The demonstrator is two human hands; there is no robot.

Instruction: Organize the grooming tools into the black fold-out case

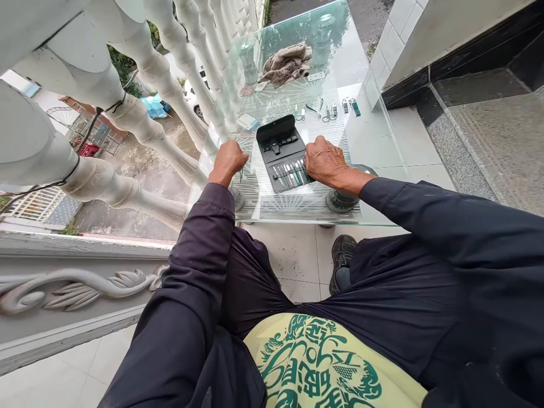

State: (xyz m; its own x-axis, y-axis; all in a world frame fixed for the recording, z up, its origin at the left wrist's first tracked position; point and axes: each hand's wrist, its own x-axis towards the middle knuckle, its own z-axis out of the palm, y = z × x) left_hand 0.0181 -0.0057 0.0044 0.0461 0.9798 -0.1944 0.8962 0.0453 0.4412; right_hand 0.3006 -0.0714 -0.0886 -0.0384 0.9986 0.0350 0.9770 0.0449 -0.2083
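A dark manicure case [281, 148] lies unfolded on the glass table [374, 141]. Slim metal tools sit in a row in its near half, while the far half has mostly vacant dark loops. My right hand [328, 162] is closed at the case's right edge, its fingers curled over that side and hiding the last tools. To the left of the case, my left hand [228, 160] is closed above the glass. A thin dark tip shows below its fingers, too small to name.
Beyond the case lie nail clippers [354, 107], cuticle nippers [315, 107] and small scissors [326, 116]. A crumpled brown cloth [287, 63] rests farther back. White balusters [144, 116] run along the left, and stone steps [488, 124] rise at the right.
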